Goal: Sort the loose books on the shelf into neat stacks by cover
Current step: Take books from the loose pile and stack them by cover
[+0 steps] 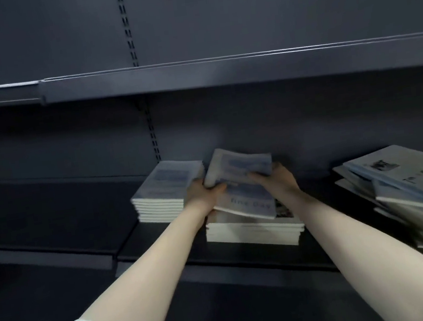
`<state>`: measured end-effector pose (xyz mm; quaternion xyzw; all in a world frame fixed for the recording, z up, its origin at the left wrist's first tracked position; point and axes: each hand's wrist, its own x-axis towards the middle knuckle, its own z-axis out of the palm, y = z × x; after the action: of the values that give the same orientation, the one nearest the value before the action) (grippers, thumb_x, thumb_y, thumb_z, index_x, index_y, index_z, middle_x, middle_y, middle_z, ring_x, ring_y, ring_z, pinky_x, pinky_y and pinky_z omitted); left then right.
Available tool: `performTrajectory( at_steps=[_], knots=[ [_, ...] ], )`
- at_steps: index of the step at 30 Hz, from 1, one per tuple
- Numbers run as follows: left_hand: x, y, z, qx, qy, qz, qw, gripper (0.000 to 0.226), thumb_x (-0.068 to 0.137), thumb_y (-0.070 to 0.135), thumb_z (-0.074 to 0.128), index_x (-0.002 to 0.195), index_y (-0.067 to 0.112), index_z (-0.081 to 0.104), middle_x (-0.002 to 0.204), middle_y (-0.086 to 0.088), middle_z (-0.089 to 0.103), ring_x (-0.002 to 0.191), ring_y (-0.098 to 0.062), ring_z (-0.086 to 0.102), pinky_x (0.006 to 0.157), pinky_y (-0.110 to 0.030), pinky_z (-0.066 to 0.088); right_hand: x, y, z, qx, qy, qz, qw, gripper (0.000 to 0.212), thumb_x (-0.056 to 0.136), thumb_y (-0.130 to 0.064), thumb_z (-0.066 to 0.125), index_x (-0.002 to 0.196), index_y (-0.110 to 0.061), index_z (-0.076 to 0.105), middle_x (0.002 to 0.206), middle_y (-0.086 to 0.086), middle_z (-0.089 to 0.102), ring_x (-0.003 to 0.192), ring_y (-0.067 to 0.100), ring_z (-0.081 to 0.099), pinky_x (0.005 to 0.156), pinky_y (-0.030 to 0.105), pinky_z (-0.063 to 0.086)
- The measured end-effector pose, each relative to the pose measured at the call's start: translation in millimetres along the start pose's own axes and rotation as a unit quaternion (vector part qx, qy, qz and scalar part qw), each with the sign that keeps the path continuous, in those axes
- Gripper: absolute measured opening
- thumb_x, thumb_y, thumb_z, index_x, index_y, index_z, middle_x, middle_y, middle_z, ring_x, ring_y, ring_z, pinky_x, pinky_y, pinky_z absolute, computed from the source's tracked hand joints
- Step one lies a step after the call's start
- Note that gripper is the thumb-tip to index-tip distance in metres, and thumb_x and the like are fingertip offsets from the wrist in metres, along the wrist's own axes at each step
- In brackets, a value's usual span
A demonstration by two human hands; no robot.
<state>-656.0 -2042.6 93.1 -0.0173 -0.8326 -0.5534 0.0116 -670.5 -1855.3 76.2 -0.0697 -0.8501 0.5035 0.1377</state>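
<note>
Above middle stack (253,232): left hand (204,192), right hand (275,178) grip tilted books (238,168) between them.

Pretty dim, soft shot.
Motion blur on the pale blue-and-white books (239,172); wide-angle bending around 3 o'clock.

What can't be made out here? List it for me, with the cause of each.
- Head view: the cover print of the lifted pale blue-and-white book is lost to motion blur.
- The top white book of the middle stack is mostly hidden by the tilted blue book reading "Fine Day" and both hands, left hand, right hand.
- The messy pile of grey-covered books at right runs off the frame edge, so its count is unknowable.
- The neat left stack of white books: title too small and blurred.
</note>
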Motion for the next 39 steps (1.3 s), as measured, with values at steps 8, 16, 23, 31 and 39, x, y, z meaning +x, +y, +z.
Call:
performTrajectory(
  at_steps=[8, 16, 23, 31, 39],
  knots=[
    [14.7, -37.9, -66.8, 0.084, 0.092, -0.034, 0.992, 0.049, 0.083, 0.042, 0.064, 0.121, 0.011, 0.058, 0.115, -0.007, 0.065, 0.103, -0.027, 0.061, 0.076, -0.03, 0.049, 6.0, -35.5, 86.5, -0.034, -0.012, -0.01, 0.999, 0.049, 0.081, -0.05, 0.067, 0.117, -0.018, 0.058, 0.103, -0.004, 0.065, 0.077, 0.009, 0.058, 0.053, 0.019, 0.038],
    [30.3, -64.8, -98.6, 0.096, 0.161, -0.07, 0.98, 0.055, 0.081, 0.041, 0.068, 0.123, 0.009, 0.054, 0.123, -0.007, 0.059, 0.112, -0.026, 0.058, 0.079, -0.025, 0.04, 14.6, -55.7, 139.4, -0.11, -0.03, 0.028, 0.993, 0.058, 0.082, -0.051, 0.062, 0.121, -0.01, 0.054, 0.11, 0.007, 0.065, 0.096, 0.025, 0.064, 0.066, 0.03, 0.048],
    [48.4, -83.0, -101.7, 0.135, 0.194, -0.036, 0.971, 0.053, 0.079, 0.043, 0.07, 0.114, 0.005, 0.057, 0.122, -0.017, 0.049, 0.111, -0.028, 0.048, 0.085, -0.026, 0.037, 30.7, -59.4, 158.3, -0.16, -0.014, 0.05, 0.986, 0.053, 0.087, -0.05, 0.054, 0.12, -0.008, 0.053, 0.112, 0.009, 0.065, 0.101, 0.029, 0.062, 0.07, 0.032, 0.046],
    [77.2, -82.8, -106.4, 0.346, 0.173, -0.057, 0.92, 0.058, 0.089, 0.056, 0.044, 0.123, 0.01, 0.053, 0.128, -0.012, 0.05, 0.12, -0.033, 0.043, 0.097, -0.041, 0.035, 47.3, -66.2, 180.5, -0.291, -0.013, 0.051, 0.955, 0.061, 0.103, -0.039, 0.027, 0.143, 0.006, 0.025, 0.139, 0.019, 0.04, 0.124, 0.03, 0.047, 0.087, 0.034, 0.045],
    [108.8, -83.4, -111.0, 0.34, 0.081, -0.087, 0.933, 0.057, 0.098, 0.05, 0.024, 0.124, 0.005, 0.049, 0.125, -0.016, 0.055, 0.116, -0.035, 0.052, 0.092, -0.038, 0.039, 71.4, -69.4, 190.5, -0.3, -0.022, 0.071, 0.951, 0.06, 0.103, -0.037, 0.025, 0.144, 0.007, 0.022, 0.141, 0.02, 0.037, 0.124, 0.031, 0.047, 0.086, 0.035, 0.044]
  ],
)
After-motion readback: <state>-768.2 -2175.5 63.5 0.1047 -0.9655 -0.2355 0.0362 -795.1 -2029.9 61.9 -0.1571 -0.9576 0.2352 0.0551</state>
